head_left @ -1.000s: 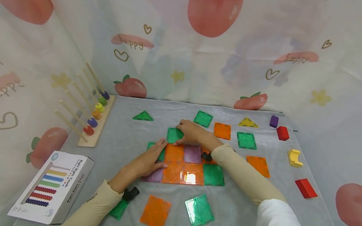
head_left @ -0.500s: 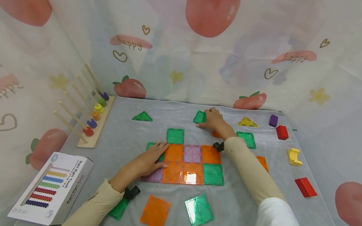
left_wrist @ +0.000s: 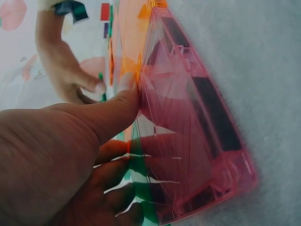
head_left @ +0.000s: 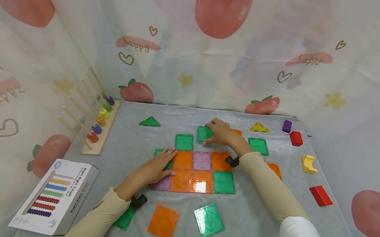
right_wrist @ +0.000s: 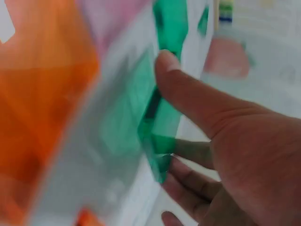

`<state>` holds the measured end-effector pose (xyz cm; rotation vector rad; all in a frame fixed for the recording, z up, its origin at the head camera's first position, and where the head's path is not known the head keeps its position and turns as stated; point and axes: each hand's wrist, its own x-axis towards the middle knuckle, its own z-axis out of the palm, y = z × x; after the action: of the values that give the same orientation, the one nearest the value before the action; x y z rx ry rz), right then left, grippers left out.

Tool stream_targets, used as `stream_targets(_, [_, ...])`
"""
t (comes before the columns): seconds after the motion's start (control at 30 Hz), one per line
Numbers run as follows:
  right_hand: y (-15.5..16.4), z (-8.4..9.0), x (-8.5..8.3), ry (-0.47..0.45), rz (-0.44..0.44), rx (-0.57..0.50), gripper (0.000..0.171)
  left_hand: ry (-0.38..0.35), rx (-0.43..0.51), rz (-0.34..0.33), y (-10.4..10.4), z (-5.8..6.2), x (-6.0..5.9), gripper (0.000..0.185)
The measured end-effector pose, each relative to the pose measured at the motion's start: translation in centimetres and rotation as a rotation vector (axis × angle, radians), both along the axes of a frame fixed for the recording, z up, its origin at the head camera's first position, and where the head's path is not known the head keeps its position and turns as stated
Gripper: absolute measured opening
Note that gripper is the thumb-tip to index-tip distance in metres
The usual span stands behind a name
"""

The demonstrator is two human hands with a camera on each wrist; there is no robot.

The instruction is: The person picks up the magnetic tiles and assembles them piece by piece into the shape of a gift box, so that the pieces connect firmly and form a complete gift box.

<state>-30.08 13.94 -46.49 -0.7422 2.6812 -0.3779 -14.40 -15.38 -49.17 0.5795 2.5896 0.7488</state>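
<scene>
My right hand (head_left: 222, 133) pinches a translucent green square tile (head_left: 204, 134) between thumb and fingers, behind a flat block of joined tiles. In the right wrist view this green tile (right_wrist: 162, 117) is tilted, with the thumb on one face and fingers at the other. A second green square (head_left: 184, 142) lies just left of it, against the block's back edge. My left hand (head_left: 154, 168) rests with extended fingers on the block's left end, over a green tile and a purple tile (head_left: 161, 184). Orange (head_left: 181, 181), purple (head_left: 202, 161) and green (head_left: 224, 182) squares form the rest.
Loose orange (head_left: 163, 222) and green (head_left: 209, 221) squares lie in front; more squares and a yellow triangle (head_left: 259, 128) lie at the right. A peg stand (head_left: 101, 128) and white box (head_left: 54, 197) occupy the left. Several blocks (head_left: 321, 196) line the right edge.
My right hand left the green square behind the block, reached back and right to another green square, took hold of it and brought it nearer the block. My left hand stayed put.
</scene>
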Motion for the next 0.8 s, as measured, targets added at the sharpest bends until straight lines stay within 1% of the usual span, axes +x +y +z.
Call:
stream_targets(0.07, [-0.5, 0.0, 1.4, -0.012, 0.049, 0.018, 0.087, 0.002, 0.001, 0.003, 0.0, 0.0, 0.1, 0.084])
stream_targets(0.13, [-0.9, -0.4, 2.5, -0.013, 0.081, 0.017, 0.086, 0.002, 0.006, 0.003, -0.1, 0.0, 0.1, 0.084])
stream_targets(0.2, [-1.0, -1.0, 3.3, -0.010, 0.087, -0.003, 0.083, -0.003, 0.010, 0.003, -0.1, 0.0, 0.1, 0.084])
stream_targets(0.37, [-0.9, -2.1, 4.7, 0.049, 0.102, -0.052, 0.075, -0.013, 0.033, 0.005, -0.3, -0.1, 0.3, 0.084])
stream_targets(0.43, [-0.8, -2.3, 5.5, 0.048, 0.116, -0.063, 0.073, 0.005, 0.030, 0.008, -0.4, -0.2, 0.4, 0.083])
stream_targets(0.47, [-0.8, -2.4, 5.8, 0.044, 0.123, -0.067, 0.073, 0.027, 0.019, 0.005, -0.4, -0.2, 0.5, 0.081])
stream_targets(0.53, [-0.6, -2.4, 6.6, 0.021, 0.120, -0.077, 0.073, 0.093, -0.019, -0.014, -0.3, -0.4, 1.0, 0.077])
stream_targets(0.6, [-0.5, -2.4, 7.3, 0.019, 0.120, -0.082, 0.073, 0.154, -0.057, -0.037, -0.1, -0.2, 1.8, 0.072])
stream_targets(0.67, [-0.3, -2.5, 7.9, 0.027, 0.116, -0.080, 0.072, 0.198, -0.083, -0.060, 0.1, 0.1, 3.3, 0.067])
stream_targets(0.7, [-0.1, -2.5, 8.1, 0.028, 0.112, -0.077, 0.071, 0.215, -0.080, -0.077, 0.3, 0.4, 4.1, 0.064])
stream_targets(0.73, [0.0, -2.5, 8.4, 0.035, 0.114, -0.071, 0.071, 0.212, -0.073, -0.087, 0.4, 0.9, 5.1, 0.062])
stream_targets(0.8, [0.2, -2.4, 8.9, 0.031, 0.115, -0.061, 0.071, 0.180, -0.065, -0.101, 0.4, 1.7, 7.2, 0.059])
